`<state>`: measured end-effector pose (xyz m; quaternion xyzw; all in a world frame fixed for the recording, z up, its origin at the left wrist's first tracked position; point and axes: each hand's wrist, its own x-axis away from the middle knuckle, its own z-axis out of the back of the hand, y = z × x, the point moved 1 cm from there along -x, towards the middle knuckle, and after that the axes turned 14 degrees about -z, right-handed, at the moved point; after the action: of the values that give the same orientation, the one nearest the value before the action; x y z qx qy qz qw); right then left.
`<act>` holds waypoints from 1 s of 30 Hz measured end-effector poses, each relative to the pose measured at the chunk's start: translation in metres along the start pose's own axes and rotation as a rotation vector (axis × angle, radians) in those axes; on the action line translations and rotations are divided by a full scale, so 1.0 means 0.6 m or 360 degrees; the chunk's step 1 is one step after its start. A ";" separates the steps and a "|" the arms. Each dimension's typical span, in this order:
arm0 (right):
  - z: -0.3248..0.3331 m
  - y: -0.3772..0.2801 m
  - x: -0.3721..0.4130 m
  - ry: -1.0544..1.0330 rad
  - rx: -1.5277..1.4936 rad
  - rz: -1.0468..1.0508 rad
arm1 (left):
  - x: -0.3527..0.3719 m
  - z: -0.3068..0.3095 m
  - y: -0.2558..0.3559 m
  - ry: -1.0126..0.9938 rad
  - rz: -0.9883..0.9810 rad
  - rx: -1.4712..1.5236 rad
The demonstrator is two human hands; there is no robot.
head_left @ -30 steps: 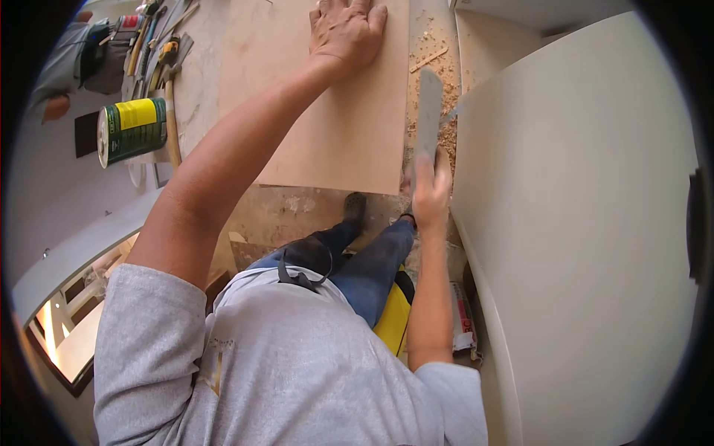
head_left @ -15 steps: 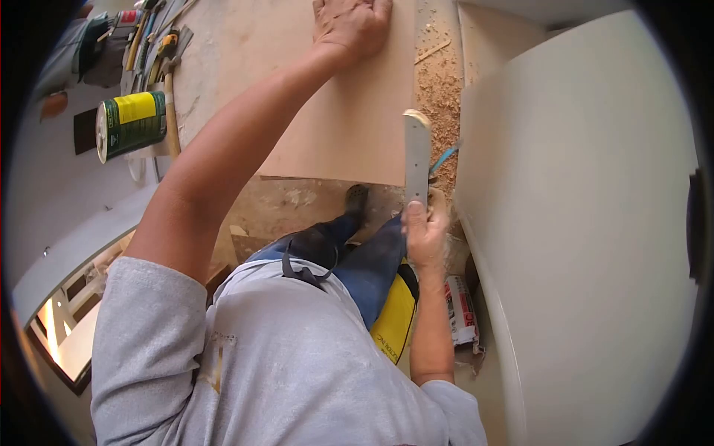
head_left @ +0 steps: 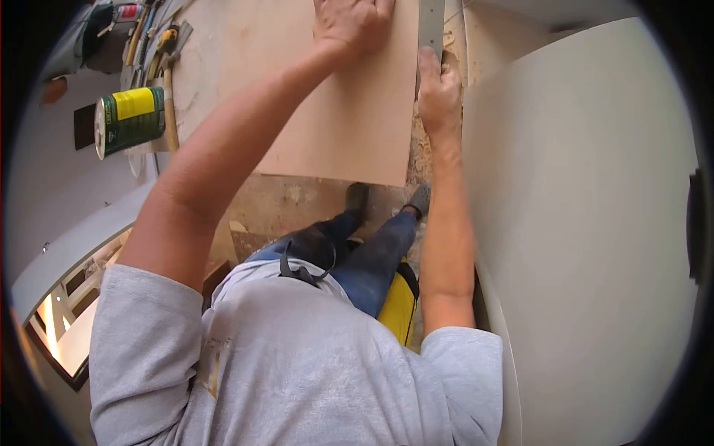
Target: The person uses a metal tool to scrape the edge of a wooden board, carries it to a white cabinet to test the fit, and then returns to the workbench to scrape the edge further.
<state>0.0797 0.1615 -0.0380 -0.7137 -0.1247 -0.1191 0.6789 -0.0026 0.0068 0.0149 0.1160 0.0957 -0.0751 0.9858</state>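
Observation:
A thin light-brown wooden board (head_left: 342, 134) lies before me. My left hand (head_left: 351, 26) presses down on its top face, palm down, with the fingertips cut off by the upper edge of the view. Along the board's right edge, my right hand (head_left: 440, 93) grips what looks like a long hand plane (head_left: 430, 26), its flat grey side turned up. The plane's front end is out of view. Its blade and the contact with the edge are hidden.
Wood shavings (head_left: 422, 152) lie right of the board. A large pale curved panel (head_left: 580, 223) stands close to my right arm. At left are a green and yellow can (head_left: 132, 117), a wooden handle (head_left: 169, 111), a yellow tape measure (head_left: 168, 39) and several hand tools. Below is a yellow bag (head_left: 400, 305).
My right hand has pushed the plane forward, away from my body, along the board's right edge. My left hand stays in place on the board.

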 end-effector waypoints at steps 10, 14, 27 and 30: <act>0.068 0.106 0.287 -0.0085 -0.0285 -0.0498 | 0.001 -0.005 -0.004 -0.0003 -0.0015 -0.0097; 0.053 0.096 0.184 0.0077 0.0144 0.0039 | 0.002 -0.005 -0.004 -0.0003 -0.0005 -0.0019; 0.058 0.088 0.285 -0.0054 0.0064 -0.0383 | 0.002 -0.008 -0.004 0.0012 0.0002 -0.0026; 0.069 0.094 0.314 -0.0064 -0.0141 -0.0599 | 0.001 -0.005 -0.001 0.0049 -0.0009 -0.0024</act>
<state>0.2758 0.2034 -0.0293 -0.7092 -0.2641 -0.2350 0.6099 -0.0026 0.0072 0.0116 0.1096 0.1117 -0.0753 0.9848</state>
